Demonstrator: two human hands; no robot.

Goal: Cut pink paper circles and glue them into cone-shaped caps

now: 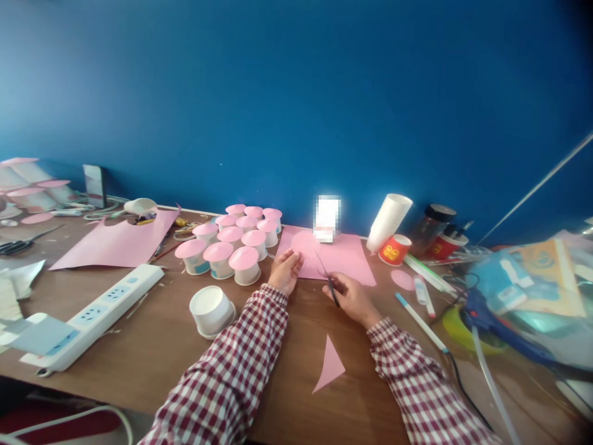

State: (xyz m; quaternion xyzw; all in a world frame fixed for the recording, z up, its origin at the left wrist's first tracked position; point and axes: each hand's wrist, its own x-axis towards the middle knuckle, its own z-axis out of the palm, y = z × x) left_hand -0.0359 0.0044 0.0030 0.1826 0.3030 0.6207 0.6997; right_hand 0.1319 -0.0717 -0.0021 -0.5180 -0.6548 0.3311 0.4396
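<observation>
Near the middle of the table, my left hand [286, 272] pinches a piece of pink paper [304, 243] by its edge. This piece overlaps a larger pink sheet [354, 259] behind it, so its outline is hard to make out. My right hand [352, 296] grips a pair of dark-handled scissors [332, 289], their blades pointing up and left toward the held paper. Whether the blades touch the paper I cannot tell. A pink triangular scrap [330, 366] lies on the table between my forearms.
Several paper cups with pink discs on top [244, 259] stand left of my hands, an upturned white cup [212, 309] nearer. Further left are a power strip [115, 303] and a cut pink sheet [115, 244]. Rightward: stacked cups [389, 219], red cup [395, 250], marker [421, 323], glue gun [504, 330].
</observation>
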